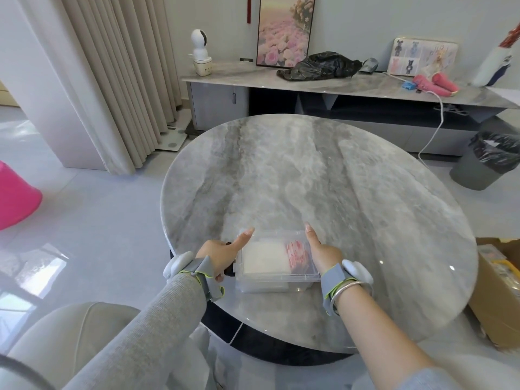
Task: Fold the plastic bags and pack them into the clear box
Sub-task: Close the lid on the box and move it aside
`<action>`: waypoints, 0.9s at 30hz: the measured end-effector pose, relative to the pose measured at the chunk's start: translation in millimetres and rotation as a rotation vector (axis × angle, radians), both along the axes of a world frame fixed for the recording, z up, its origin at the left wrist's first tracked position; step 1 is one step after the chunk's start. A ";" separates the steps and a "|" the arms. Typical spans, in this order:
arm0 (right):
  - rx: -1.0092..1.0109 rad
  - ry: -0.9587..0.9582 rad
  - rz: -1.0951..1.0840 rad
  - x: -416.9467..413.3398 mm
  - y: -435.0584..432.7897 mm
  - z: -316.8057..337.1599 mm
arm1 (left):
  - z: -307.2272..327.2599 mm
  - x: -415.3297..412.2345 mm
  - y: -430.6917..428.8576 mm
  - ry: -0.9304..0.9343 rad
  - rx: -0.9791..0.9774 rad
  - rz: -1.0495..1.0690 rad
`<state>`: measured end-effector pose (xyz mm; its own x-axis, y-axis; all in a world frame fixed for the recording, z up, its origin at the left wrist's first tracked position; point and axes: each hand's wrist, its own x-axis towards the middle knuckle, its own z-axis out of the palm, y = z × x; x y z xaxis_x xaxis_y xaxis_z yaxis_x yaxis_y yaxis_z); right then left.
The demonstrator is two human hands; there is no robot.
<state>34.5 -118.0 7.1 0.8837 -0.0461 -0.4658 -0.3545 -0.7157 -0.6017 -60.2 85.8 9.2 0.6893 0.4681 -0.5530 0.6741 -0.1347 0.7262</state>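
Observation:
A clear box (277, 280) with its lid on sits near the front edge of the round marble table (351, 198). Inside it lie folded bags: a white one (264, 256) on the left and a pink-printed one (297, 253) on the right. My left hand (222, 253) grips the box's left side, thumb laid along the lid's edge and fingers curled down the wall. My right hand (320, 249) grips the right side the same way, thumb pointing away along the lid.
A low cabinet (309, 85) stands behind the table with a black plastic bag (318, 66), a framed picture, a small camera and pink items. A lined grey bin (484, 161) is at right, a cardboard box (498, 294) at lower right, a pink seat (17, 195) at left.

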 end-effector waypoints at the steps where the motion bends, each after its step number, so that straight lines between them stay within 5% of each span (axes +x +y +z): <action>1: -0.017 -0.026 0.009 -0.3 -0.2 -1.6 | -1.0 -0.2 0.3 -0.018 0.041 -0.007; 9: -0.022 0.022 0.056 1.2 1.6 8.1 | -7.6 -1.1 -0.1 -0.110 0.141 -0.111; 16: -0.110 -0.179 0.066 -5.7 3.8 -2.8 | -8.3 -1.0 -4.7 -0.116 0.310 -0.134; 23: -0.356 -0.266 0.205 -9.1 5.0 1.5 | -1.3 3.3 -11.0 0.017 0.523 -0.261; 27: -0.452 -0.274 0.295 -16.2 4.4 6.1 | -7.2 9.7 -16.3 0.147 0.799 -0.360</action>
<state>18.3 -113.5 13.2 0.9743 0.0789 -0.2111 0.0227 -0.9663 -0.2564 -50.5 69.5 2.0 0.8166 0.5208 -0.2488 0.5724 -0.7859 0.2339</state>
